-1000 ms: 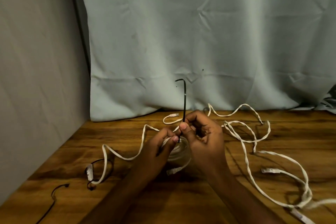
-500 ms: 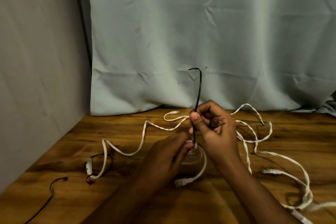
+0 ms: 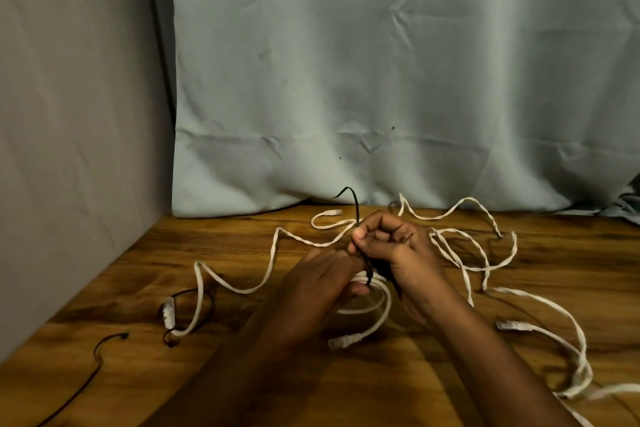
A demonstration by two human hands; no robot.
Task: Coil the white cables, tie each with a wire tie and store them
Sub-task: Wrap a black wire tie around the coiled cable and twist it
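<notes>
A small coil of white flat cable (image 3: 375,302) lies on the wooden table (image 3: 311,392) between my hands, its plug end (image 3: 343,342) sticking out toward me. My left hand (image 3: 318,288) grips the coil from the left. My right hand (image 3: 391,246) pinches a black wire tie (image 3: 356,208) that runs down to the coil and is wrapped around it; its free end curls up above my fingers. Part of the coil is hidden under my hands.
Loose white cables sprawl left (image 3: 239,284) and right (image 3: 485,253) of my hands. Two more black wire ties lie at the left: a looped one (image 3: 207,305) and one near the table's front edge (image 3: 97,357). A pale curtain (image 3: 381,80) hangs behind; a wall stands left.
My right hand has lowered and the tie's upright end now stands shorter and bends left. The tie sits tighter around the coil. My left hand stays on the coil.
</notes>
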